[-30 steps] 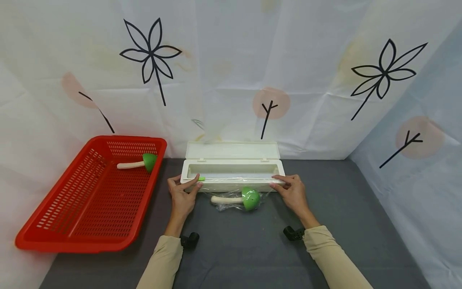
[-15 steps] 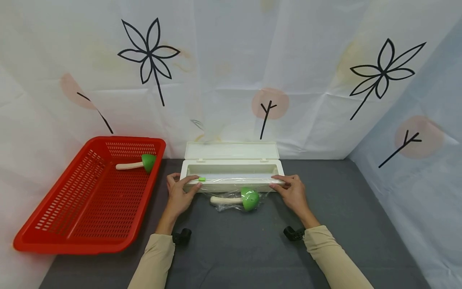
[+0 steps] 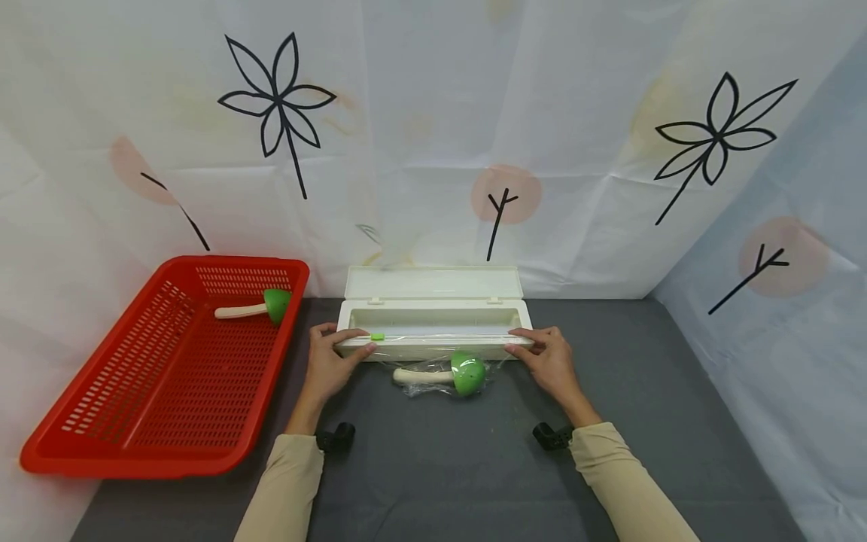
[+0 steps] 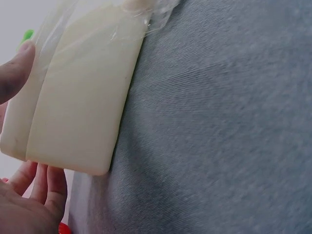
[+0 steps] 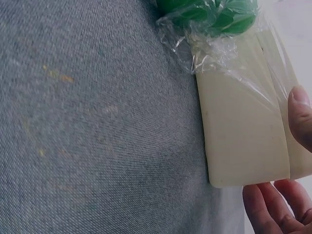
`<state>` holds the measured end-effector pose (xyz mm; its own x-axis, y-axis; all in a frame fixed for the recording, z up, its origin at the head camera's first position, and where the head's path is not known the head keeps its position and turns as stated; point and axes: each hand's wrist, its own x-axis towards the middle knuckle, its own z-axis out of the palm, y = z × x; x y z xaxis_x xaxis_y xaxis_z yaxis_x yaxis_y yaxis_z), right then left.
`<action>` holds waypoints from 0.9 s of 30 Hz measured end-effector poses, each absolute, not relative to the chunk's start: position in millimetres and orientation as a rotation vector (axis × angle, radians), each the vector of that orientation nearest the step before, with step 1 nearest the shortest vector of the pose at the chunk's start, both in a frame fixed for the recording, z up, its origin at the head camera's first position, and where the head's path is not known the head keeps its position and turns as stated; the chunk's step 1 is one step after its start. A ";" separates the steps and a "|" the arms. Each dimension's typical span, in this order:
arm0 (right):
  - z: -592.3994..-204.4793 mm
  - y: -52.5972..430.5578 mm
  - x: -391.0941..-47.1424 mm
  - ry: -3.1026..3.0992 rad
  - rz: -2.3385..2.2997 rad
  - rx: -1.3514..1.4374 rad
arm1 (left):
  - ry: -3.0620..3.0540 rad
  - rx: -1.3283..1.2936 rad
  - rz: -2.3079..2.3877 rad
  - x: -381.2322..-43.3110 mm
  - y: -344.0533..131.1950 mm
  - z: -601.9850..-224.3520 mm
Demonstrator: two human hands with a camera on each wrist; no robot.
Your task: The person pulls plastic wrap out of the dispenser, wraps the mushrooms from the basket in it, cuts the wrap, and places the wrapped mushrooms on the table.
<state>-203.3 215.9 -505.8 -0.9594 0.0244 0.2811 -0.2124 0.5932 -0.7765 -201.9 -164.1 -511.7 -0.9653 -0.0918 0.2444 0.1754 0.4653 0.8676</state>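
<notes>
A white cling film dispenser stands at the back of the table with its lid raised. My left hand holds its left end, one finger beside the green slide cutter on the front rail. In the left wrist view, the thumb lies by the rail and the other fingers touch the box's end. The right end is held by my right hand, thumb on the front. Clear film runs from the rail down over a toy mushroom with green cap and pale stem, lying before the box.
On the left sits a red plastic basket with another green-capped toy mushroom inside. A grey cloth covers the table. White patterned fabric hangs behind the dispenser and along the right side.
My left hand and forearm have shifted left, and its index finger now lies flatter along the rail beside the slide cutter. The right hand keeps its place; the mushroom stays under the film.
</notes>
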 end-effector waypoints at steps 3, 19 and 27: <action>-505.7 216.7 -204.0 -2.572 1.302 0.167 | -2.504 -0.072 -1.515 -203.0 -168.6 -510.4; -489.8 210.2 -200.9 -2.655 1.223 0.205 | -2.548 -0.093 -1.691 -200.2 -175.1 -508.9; -470.5 165.3 -196.6 -2.493 1.058 0.391 | -2.540 -0.079 -1.655 -202.0 -176.2 -512.8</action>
<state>-196.6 165.3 -470.5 -0.8799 -0.0977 0.4650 -0.4023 0.6741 -0.6195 -202.0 -176.2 -512.8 -0.9927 -0.0156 0.1196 0.1031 0.4051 0.9085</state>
